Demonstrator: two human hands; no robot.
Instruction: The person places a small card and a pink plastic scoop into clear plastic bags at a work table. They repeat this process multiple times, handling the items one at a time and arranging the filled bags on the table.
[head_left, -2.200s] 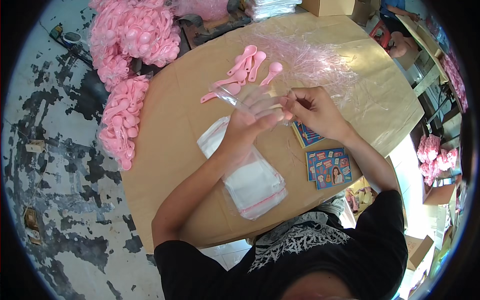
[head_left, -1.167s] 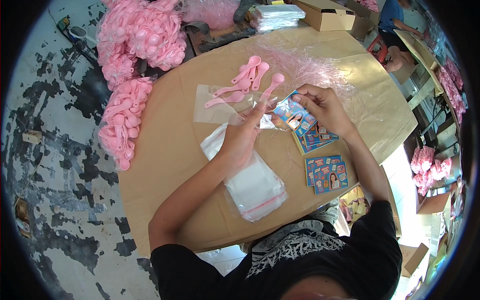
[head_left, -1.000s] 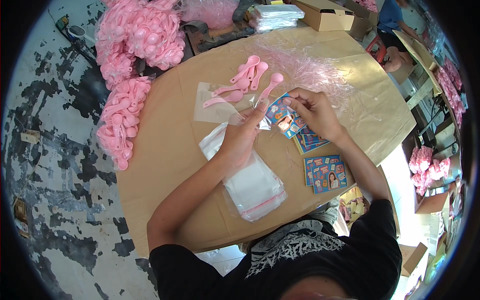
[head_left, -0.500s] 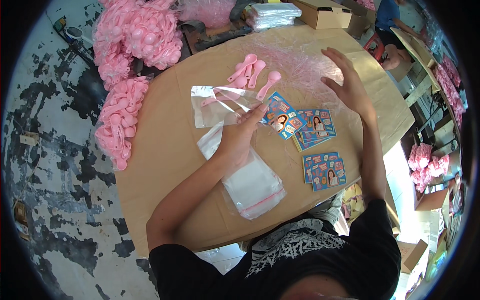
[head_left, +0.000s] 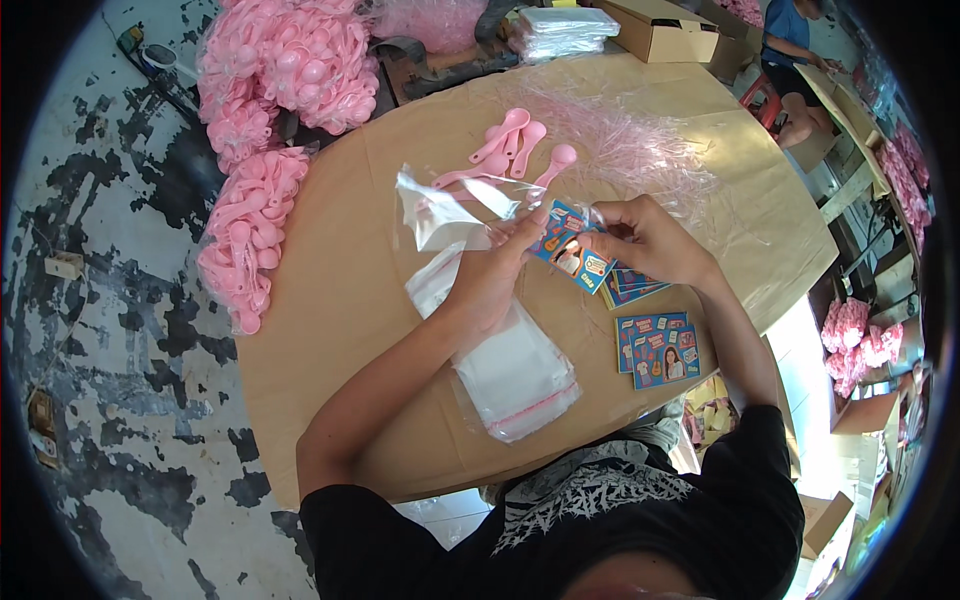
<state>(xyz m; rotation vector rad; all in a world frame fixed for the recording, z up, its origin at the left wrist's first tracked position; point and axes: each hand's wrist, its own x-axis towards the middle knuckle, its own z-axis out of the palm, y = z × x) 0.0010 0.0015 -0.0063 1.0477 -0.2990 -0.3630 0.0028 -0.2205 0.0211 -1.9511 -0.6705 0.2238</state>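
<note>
My left hand [head_left: 488, 275] pinches the left end of a blue printed card [head_left: 563, 262] together with a clear plastic bag [head_left: 430, 215], which sticks out to its left. The fingers of my right hand [head_left: 650, 240] are closed on the card's right side. Below my right hand lies a pile of similar cards [head_left: 632, 290], partly hidden by it. Two more overlapping cards [head_left: 665, 355] rest nearer the table edge. Under my left wrist is a stack of clear flat bags [head_left: 520, 380]. Several pink plastic spoons [head_left: 525, 145] lie beyond my hands.
Brown paper covers the table [head_left: 350, 330]. Pink shredded strands [head_left: 640, 130] spread across its far side. Bundles of bagged pink spoons [head_left: 300, 70] crowd the far left, with another bag of spoons [head_left: 245, 235] at the left edge. A cardboard box [head_left: 660, 28] stands at the back; a person [head_left: 790, 55] sits far right.
My right hand has come down leftward from above the table and closed on the card. The bag in my left hand has tilted and crumpled.
</note>
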